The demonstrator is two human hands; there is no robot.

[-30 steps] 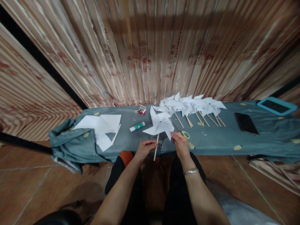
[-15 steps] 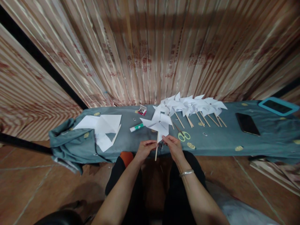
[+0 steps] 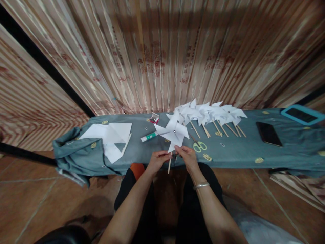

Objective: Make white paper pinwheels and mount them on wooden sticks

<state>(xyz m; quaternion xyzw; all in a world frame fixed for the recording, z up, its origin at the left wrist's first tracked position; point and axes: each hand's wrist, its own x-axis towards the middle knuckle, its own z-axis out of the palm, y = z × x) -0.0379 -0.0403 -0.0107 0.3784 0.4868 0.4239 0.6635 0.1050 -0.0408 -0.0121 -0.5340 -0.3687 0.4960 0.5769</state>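
A white paper pinwheel (image 3: 175, 133) on a thin wooden stick (image 3: 169, 166) stands in front of me, a small pin showing at its centre. My left hand (image 3: 159, 160) is closed, pinching the stick below the paper blades. With its thumb and fingers together, my right hand (image 3: 187, 156) meets the lower blade, close to the stick; the exact contact is partly hidden. Behind it, a row of finished-looking white pinwheels (image 3: 210, 113) lies with the sticks toward me. Yellow-green scissors (image 3: 200, 146) rest to the right of the held pinwheel, and a green-and-white glue stick (image 3: 149, 137) to its left.
A small open box of pins (image 3: 154, 118) sits toward the back of the cloth-covered table (image 3: 241, 152). White paper sheets (image 3: 118, 130) and a pale stick (image 3: 126, 144) lie at left. A black phone (image 3: 268, 134) and a blue-framed tablet (image 3: 303, 114) are at right.
The held pinwheel's blades have turned a little, the lower blade swinging left across the stick. My right hand has shifted slightly left with it; my left hand stays on the stick.
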